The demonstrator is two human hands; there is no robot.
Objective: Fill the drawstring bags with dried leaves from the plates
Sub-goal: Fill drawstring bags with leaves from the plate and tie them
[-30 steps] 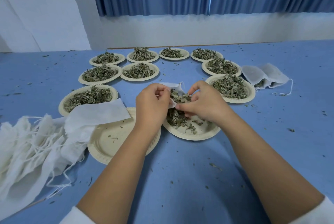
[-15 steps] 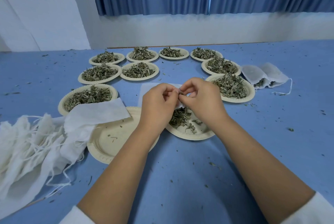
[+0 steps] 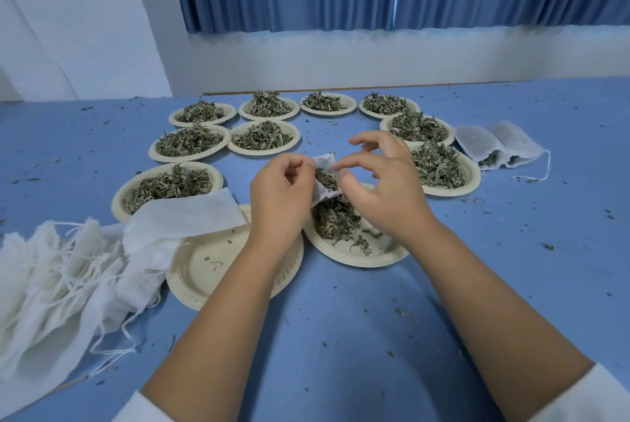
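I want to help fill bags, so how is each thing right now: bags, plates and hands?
Held bag: open, partly filled.
Left hand: grips the held bag.
Right hand: fingertips at the bag's mouth.
Near plate: partly emptied.
Left plate: only crumbs.
Far plates: nine, all heaped.
Right bags: partly filled, lying flat.
Bag pile: empty.

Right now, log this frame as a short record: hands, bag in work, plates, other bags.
left hand: pinches the open bag
right hand: fingertips at bag mouth, grip unclear
working plate: thin scatter of leaves
emptied plate: crumbs only
heaped plates: nine
bags at right: two, leaves inside
spare bags: piled at left
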